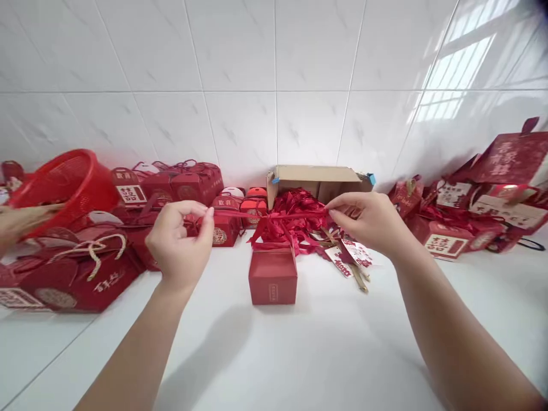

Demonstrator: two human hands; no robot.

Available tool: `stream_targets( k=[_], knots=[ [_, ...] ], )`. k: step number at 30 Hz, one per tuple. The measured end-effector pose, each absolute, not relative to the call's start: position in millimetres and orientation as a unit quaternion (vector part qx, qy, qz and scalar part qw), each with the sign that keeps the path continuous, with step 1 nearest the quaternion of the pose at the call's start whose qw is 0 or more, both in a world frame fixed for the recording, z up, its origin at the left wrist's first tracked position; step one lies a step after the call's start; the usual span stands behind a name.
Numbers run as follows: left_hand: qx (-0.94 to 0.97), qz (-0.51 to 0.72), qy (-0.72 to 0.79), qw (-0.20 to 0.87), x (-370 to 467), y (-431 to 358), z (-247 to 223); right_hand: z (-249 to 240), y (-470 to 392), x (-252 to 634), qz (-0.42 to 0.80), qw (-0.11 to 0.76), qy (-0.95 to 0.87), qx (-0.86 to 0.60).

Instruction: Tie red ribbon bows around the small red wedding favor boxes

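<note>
A red ribbon (295, 216) stretches level between my two raised hands, crossing above a small red gift box (273, 277). My left hand (182, 237) pinches one end between thumb and fingertips. At the other end, my right hand (363, 220) grips it in the same way. The box stands upright on the white surface, its front bearing faint gold print. Where the ribbon passes over the box top, it seems to cross or knot, but I cannot make out the detail. Behind the box lies a heap of loose red ribbons (295, 205), spilling from an open cardboard box (314, 173).
Several red gift boxes (197, 185) line the wall at left, some with rope handles. A red plastic basket (81, 177) sits among them, with a blurred hand (12, 225) beside it. Printed tags (340, 260) lie right of the ribbons. More red boxes (445, 240) stand at right.
</note>
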State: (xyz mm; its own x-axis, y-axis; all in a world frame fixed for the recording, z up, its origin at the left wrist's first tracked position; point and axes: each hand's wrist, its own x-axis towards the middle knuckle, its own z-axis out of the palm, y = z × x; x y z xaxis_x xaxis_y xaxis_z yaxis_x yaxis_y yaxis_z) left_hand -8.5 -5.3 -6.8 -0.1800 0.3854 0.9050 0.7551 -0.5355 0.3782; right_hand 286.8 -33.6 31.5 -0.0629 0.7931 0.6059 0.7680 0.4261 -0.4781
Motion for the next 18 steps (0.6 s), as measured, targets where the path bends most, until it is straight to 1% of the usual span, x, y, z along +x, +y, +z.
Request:
stream_targets(
  k=[3,5,8,11,13,15,18],
  knots=[
    [-0.602,-0.610,-0.478,0.191,-19,-11,-11,28,-33,294,0.010,0.361,-0.727,-0.584],
    [-0.608,-0.569,-0.512,0.210,-31,-16,-14,21,-31,302,-0.005,0.297,-0.729,-0.617],
    [-0.659,-0.446,-0.573,0.195,-54,-23,-30,0,-25,318,-0.017,0.171,-0.726,-0.666],
    [-0.709,-0.310,-0.618,0.136,-79,-27,-58,-26,-18,334,0.027,0.060,-0.705,-0.706],
    [-0.727,-0.272,-0.620,0.109,-90,-28,-76,-40,-14,341,0.059,0.028,-0.704,-0.708],
    [-0.737,-0.256,-0.619,0.093,-95,-27,-87,-47,-12,344,0.067,0.023,-0.709,-0.702],
    [-0.725,-0.255,-0.632,0.099,-91,-21,-87,-46,-10,343,0.054,0.025,-0.704,-0.708]
  ],
)
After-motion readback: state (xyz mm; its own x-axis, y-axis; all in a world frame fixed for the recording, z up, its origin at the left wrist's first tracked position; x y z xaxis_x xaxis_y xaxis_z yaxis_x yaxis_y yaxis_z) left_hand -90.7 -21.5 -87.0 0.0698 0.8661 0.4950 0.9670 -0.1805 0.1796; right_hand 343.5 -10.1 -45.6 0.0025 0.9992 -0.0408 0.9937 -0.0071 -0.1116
